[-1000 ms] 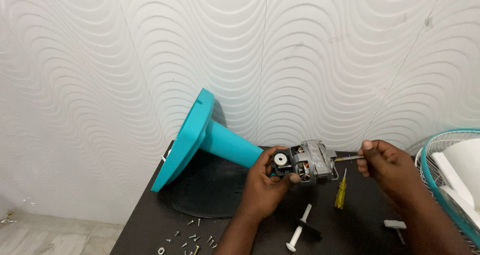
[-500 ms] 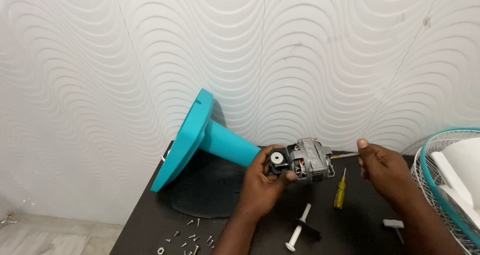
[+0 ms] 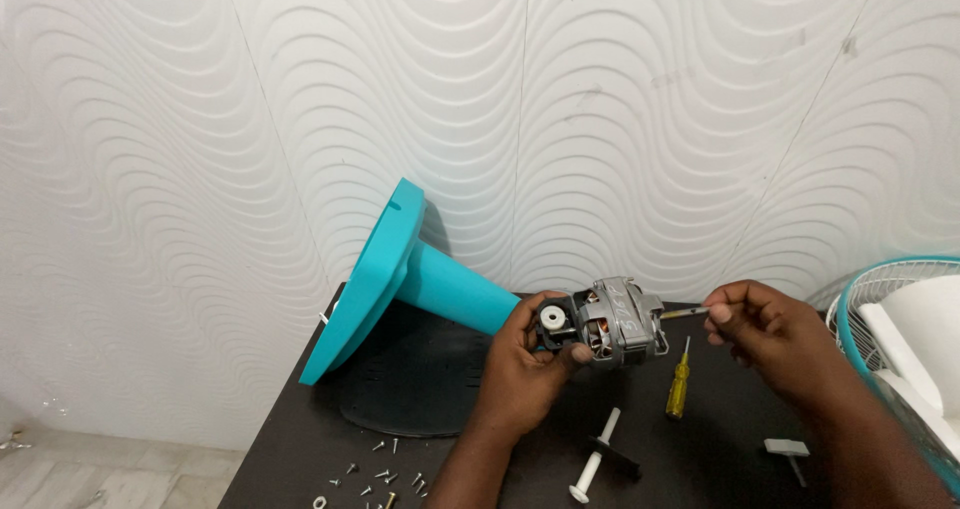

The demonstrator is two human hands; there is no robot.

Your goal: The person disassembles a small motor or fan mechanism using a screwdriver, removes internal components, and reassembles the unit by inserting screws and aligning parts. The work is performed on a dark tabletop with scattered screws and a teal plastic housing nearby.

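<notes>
Bare grey metal fan motor [image 3: 615, 321] sits on the end of a teal plastic fan stand [image 3: 400, 279], which lies tipped over the dark desk [image 3: 290, 439] toward its back edge. Long axis runs left to right; thin steel shaft [image 3: 685, 313] points right. Left hand [image 3: 525, 364] is nearer, fingers wrapped about the motor's rear housing, closed firm. Right hand [image 3: 770, 334] pinches the shaft tip, thumb against forefinger, other fingers loosely curled. Yellow-handled screwdriver [image 3: 679, 386] lies just below the motor; loose screws [image 3: 385, 479] are scattered by the front edge.
</notes>
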